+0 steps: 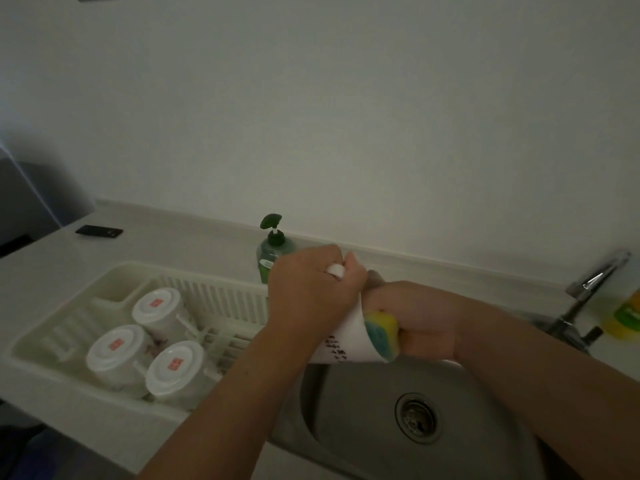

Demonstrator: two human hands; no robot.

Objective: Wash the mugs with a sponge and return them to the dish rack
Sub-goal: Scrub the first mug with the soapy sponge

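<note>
My left hand grips a white mug by its handle and holds it tilted over the sink. Dark print runs along the mug's side. My right hand holds a yellow and blue-green sponge pressed against the mug's rim and side. Three white mugs stand upside down in the cream dish rack at the left, each with a red mark on its base.
A green soap pump bottle stands behind the rack by the wall. The chrome tap rises at the right, with a yellow sponge pack beside it. A dark flat object lies on the counter at the far left.
</note>
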